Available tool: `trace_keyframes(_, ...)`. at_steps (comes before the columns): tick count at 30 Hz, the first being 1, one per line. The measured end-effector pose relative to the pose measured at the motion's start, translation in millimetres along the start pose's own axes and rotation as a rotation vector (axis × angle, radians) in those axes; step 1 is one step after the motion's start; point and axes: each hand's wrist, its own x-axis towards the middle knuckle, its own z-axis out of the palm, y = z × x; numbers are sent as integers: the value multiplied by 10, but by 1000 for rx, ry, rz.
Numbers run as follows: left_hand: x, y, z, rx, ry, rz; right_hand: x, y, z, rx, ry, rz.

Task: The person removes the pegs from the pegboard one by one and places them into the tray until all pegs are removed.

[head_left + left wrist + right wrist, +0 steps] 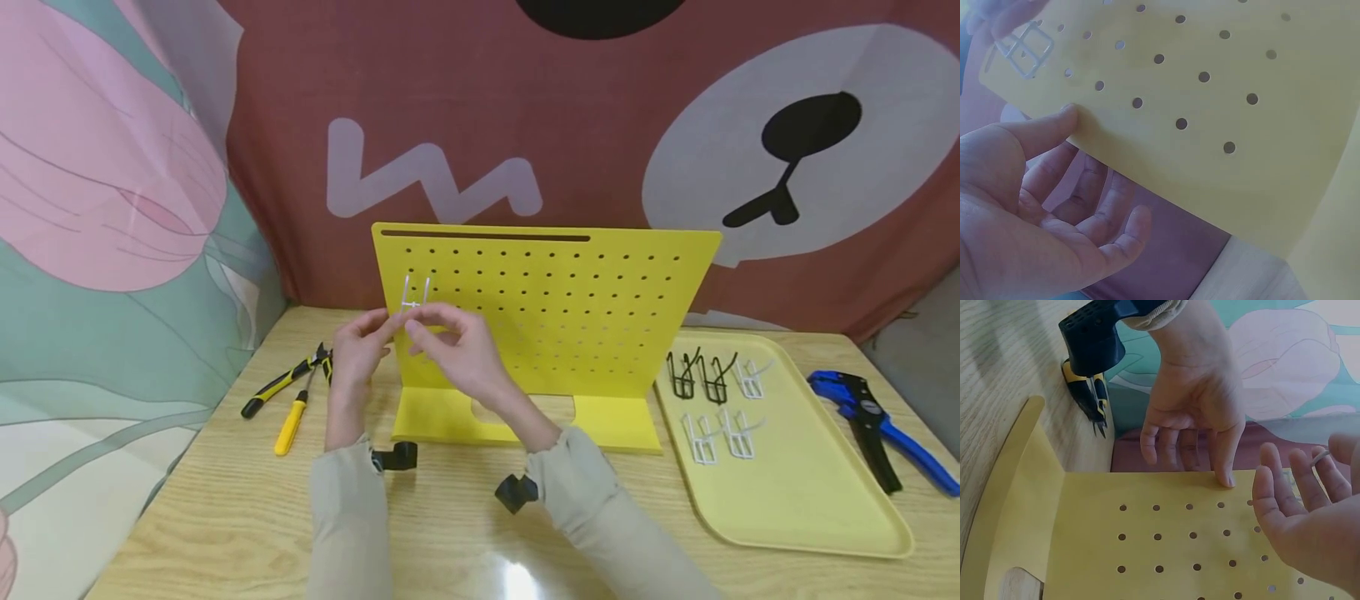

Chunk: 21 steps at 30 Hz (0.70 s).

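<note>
A yellow pegboard stands upright on its base at the middle of the table. My left hand holds its left edge; in the left wrist view the thumb lies on the front face and the other fingers are behind the edge. At the upper left of the board, my right hand pinches a white wire hook. The hook's frame lies against the perforated face. In the right wrist view, its wire end shows between thumb and finger; whether its prongs sit in the holes is hidden.
A yellow tray at the right carries several white wire hooks and two black ones. Right of it lies a blue-handled tool. Black-and-yellow pliers and a yellow-handled screwdriver lie left of the board.
</note>
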Motion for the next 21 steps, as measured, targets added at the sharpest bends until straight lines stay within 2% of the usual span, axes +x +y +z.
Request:
trace_keyframes(10,14,-9,-1,16,-4,12,-139,-8,-84,52,-26,18)
trace_keyframes(21,-9,2,-1,19,-8,11,-374,131,-359,61,-28,87)
